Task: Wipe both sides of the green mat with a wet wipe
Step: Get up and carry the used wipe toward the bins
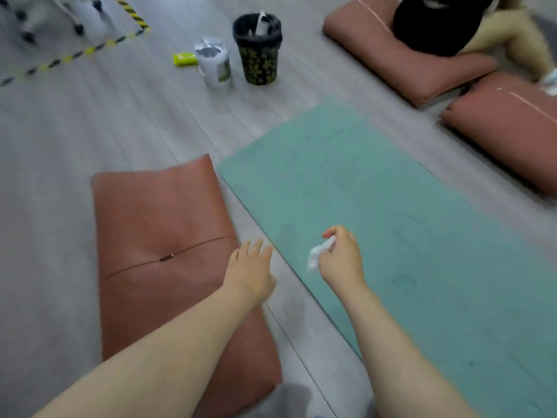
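Note:
The green mat (376, 206) lies flat on the grey floor and runs from the centre to the lower right. My right hand (340, 257) hovers over its near left edge and pinches a crumpled white wet wipe (319, 253). My left hand (250, 270) reaches forward with straight fingers over the gap between the mat and a brown cushion, holding nothing. Faint dark marks show on the mat's surface.
A brown cushion (162, 236) lies left of the mat. Two more brown cushions (391, 52) (506, 125) lie at the far right, where a person sits. A black bin (259, 49), a white wipe tub (214, 63) and a yellow-green packet (184, 59) stand on the floor beyond.

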Demonstrator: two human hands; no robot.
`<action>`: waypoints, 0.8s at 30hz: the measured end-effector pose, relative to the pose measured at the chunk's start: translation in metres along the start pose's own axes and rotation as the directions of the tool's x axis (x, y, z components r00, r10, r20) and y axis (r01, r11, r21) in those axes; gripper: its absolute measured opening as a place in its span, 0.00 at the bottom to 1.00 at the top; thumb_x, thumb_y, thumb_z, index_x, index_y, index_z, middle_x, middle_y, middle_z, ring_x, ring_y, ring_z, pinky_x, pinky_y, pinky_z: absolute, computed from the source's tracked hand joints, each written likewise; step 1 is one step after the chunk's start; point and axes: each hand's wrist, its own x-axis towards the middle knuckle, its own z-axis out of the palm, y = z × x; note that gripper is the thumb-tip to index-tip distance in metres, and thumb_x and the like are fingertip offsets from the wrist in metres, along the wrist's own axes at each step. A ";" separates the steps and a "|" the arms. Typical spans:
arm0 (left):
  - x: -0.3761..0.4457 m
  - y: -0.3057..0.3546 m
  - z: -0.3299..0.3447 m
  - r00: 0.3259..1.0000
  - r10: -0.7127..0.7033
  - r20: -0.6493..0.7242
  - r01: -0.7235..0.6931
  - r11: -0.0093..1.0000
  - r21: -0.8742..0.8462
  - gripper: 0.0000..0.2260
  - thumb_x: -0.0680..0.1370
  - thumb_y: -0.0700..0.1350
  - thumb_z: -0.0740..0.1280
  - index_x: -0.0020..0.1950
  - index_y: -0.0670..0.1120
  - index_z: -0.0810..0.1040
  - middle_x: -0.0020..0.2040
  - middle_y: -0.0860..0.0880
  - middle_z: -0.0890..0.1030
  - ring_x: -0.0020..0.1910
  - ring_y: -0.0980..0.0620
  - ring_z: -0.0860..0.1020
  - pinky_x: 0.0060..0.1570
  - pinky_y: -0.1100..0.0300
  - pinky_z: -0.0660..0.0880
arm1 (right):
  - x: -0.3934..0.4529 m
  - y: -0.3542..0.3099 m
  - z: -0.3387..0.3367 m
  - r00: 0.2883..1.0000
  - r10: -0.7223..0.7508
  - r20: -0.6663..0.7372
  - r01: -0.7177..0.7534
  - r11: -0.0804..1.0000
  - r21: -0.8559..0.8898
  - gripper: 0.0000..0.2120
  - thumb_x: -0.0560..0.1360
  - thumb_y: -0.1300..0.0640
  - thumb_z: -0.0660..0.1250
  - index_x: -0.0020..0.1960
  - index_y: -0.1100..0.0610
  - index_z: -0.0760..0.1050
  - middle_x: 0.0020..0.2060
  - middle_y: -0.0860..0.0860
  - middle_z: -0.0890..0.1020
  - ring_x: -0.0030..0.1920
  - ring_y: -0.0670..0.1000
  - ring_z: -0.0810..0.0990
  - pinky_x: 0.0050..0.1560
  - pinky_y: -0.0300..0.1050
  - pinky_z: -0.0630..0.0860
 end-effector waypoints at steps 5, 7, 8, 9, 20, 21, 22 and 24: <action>-0.096 -0.082 -0.145 0.986 -0.134 -0.101 0.123 0.986 -0.108 0.31 0.79 0.50 0.60 0.80 0.51 0.53 0.81 0.50 0.50 0.80 0.46 0.48 0.77 0.49 0.51 | -0.059 -0.165 -0.024 0.987 -0.120 0.104 0.117 0.993 0.028 0.06 0.74 0.63 0.64 0.46 0.53 0.75 0.43 0.50 0.78 0.44 0.50 0.76 0.39 0.35 0.65; -0.129 -0.118 -0.192 0.975 -0.174 -0.138 0.153 0.977 -0.147 0.31 0.79 0.50 0.60 0.81 0.51 0.53 0.81 0.50 0.50 0.80 0.46 0.48 0.77 0.49 0.51 | -0.078 -0.225 -0.025 0.981 -0.161 0.107 0.156 0.987 0.046 0.06 0.75 0.62 0.64 0.47 0.53 0.77 0.41 0.48 0.78 0.42 0.49 0.75 0.37 0.28 0.65; -0.143 -0.136 -0.212 0.970 -0.190 -0.154 0.164 0.972 -0.166 0.31 0.79 0.50 0.60 0.81 0.51 0.53 0.81 0.49 0.51 0.80 0.46 0.48 0.77 0.49 0.51 | -0.087 -0.252 -0.023 0.980 -0.169 0.105 0.164 0.985 0.049 0.06 0.76 0.61 0.65 0.48 0.54 0.79 0.40 0.47 0.78 0.42 0.48 0.75 0.37 0.26 0.65; -0.156 -0.157 -0.232 0.964 -0.201 -0.174 0.169 0.968 -0.184 0.31 0.79 0.50 0.60 0.81 0.51 0.53 0.81 0.49 0.51 0.80 0.46 0.48 0.77 0.49 0.51 | -0.094 -0.280 -0.018 0.978 -0.178 0.104 0.174 0.983 0.051 0.06 0.76 0.61 0.65 0.49 0.54 0.79 0.40 0.47 0.79 0.42 0.48 0.76 0.37 0.25 0.65; -0.231 -0.465 -0.402 0.967 -0.040 -0.250 0.042 0.999 0.002 0.30 0.79 0.49 0.60 0.80 0.49 0.54 0.81 0.47 0.52 0.79 0.46 0.51 0.76 0.49 0.51 | -0.154 -0.542 0.121 0.982 -0.183 -0.036 0.186 0.979 0.088 0.07 0.77 0.59 0.63 0.42 0.50 0.70 0.39 0.48 0.79 0.41 0.55 0.79 0.37 0.44 0.70; -0.237 -0.490 -0.415 0.964 -0.041 -0.263 0.040 0.999 -0.006 0.30 0.79 0.48 0.60 0.80 0.49 0.54 0.81 0.47 0.53 0.79 0.46 0.51 0.76 0.50 0.51 | -0.156 -0.563 0.136 0.983 -0.177 -0.045 0.181 0.977 0.109 0.07 0.77 0.60 0.62 0.41 0.51 0.70 0.39 0.49 0.79 0.41 0.54 0.78 0.35 0.43 0.69; -0.242 -0.514 -0.426 0.960 -0.045 -0.275 0.042 0.999 -0.015 0.30 0.79 0.48 0.60 0.80 0.49 0.55 0.81 0.47 0.53 0.79 0.46 0.51 0.75 0.50 0.51 | -0.158 -0.582 0.151 0.985 -0.167 -0.052 0.173 0.977 0.122 0.07 0.77 0.61 0.62 0.42 0.52 0.71 0.40 0.50 0.79 0.41 0.54 0.77 0.34 0.42 0.68; -0.252 -0.559 -0.447 0.959 -0.067 -0.276 0.057 0.997 -0.046 0.30 0.79 0.48 0.61 0.80 0.49 0.55 0.80 0.47 0.55 0.79 0.46 0.52 0.75 0.50 0.53 | -0.160 -0.618 0.178 0.987 -0.153 -0.045 0.157 0.981 0.110 0.04 0.77 0.61 0.62 0.45 0.54 0.72 0.41 0.51 0.78 0.42 0.53 0.75 0.36 0.43 0.65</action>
